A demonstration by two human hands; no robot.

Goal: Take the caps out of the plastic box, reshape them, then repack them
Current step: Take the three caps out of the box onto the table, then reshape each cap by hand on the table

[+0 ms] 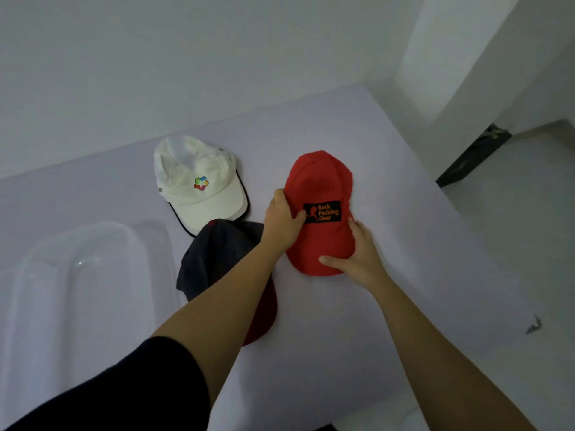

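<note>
Red Back Packing Gear cap lies brim toward the person, both hands flanking it: left hand pinches its left edge, right hand grips the brim.

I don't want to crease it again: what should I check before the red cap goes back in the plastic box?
1. Grip on the red cap: left hand grips its side, right hand holds its brim. Ok.
2. Crown rounded out: cannot tell.
3. Room in the clear plastic box: no cap shows inside. Ok.
4. Way to the box: the dark cap with red brim lies between, under the left forearm. Not ok.
5. Spacing: the white cap lies apart from the red one. Ok.
</note>
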